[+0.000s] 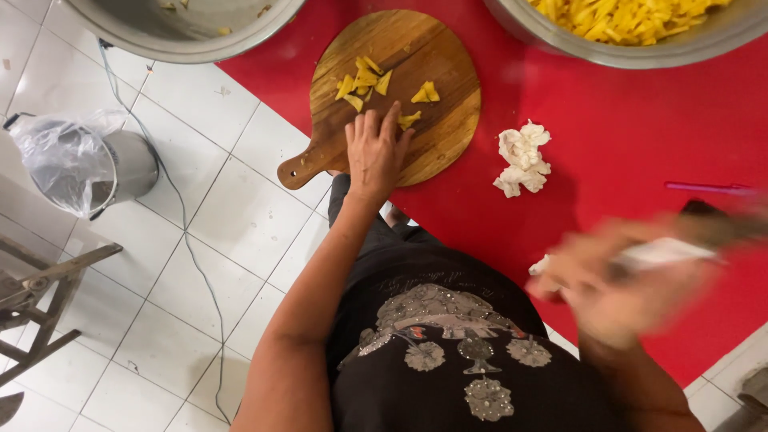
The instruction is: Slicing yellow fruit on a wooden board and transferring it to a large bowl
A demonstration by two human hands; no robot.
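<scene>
My left hand (376,152) rests flat, holding nothing, on the cutting board (432,56) — few yellow pieces (364,80) remain; right hand (616,280) blurred, grip unclear; bowl (640,52) well filled.

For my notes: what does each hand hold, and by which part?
Left hand holds nothing; it lies flat on the wooden board. Right hand is blurred; cannot tell.

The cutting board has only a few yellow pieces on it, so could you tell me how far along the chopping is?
Done: the steel bowl holds many yellow strips. In hand: left hand rests on the cutting board beside yellow pieces; the blurred right hand holds something white. Left: those pieces remain on the board.
</scene>
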